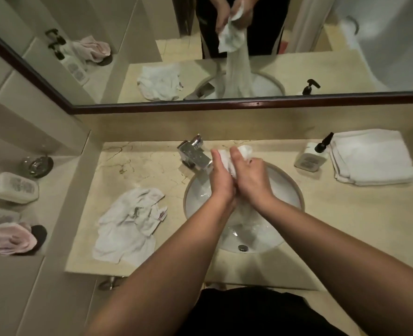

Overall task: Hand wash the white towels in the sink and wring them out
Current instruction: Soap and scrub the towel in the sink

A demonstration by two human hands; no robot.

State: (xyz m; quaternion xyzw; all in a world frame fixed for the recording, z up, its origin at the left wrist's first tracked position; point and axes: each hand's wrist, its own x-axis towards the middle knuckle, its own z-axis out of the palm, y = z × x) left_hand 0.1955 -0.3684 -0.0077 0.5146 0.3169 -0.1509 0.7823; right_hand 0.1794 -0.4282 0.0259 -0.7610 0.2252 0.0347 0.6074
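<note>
1. White terry is what you hold: the wet towel (234, 157) sits bunched between your palms above the far half of the sink (295, 187), its long axis hanging straight down toward the basin, as the mirror (225, 69) shows.
2. Your left hand (221, 177) and right hand (250, 174) flank it equally, fingers pressed together and curled round the cloth; a wring would twist about that vertical axis.
3. Your wrists hide the hanging tail; whether the faucet (195, 155) runs is unclear.
4. Another crumpled towel (128, 224) lies left, folded towels (370, 156) far right.
</note>
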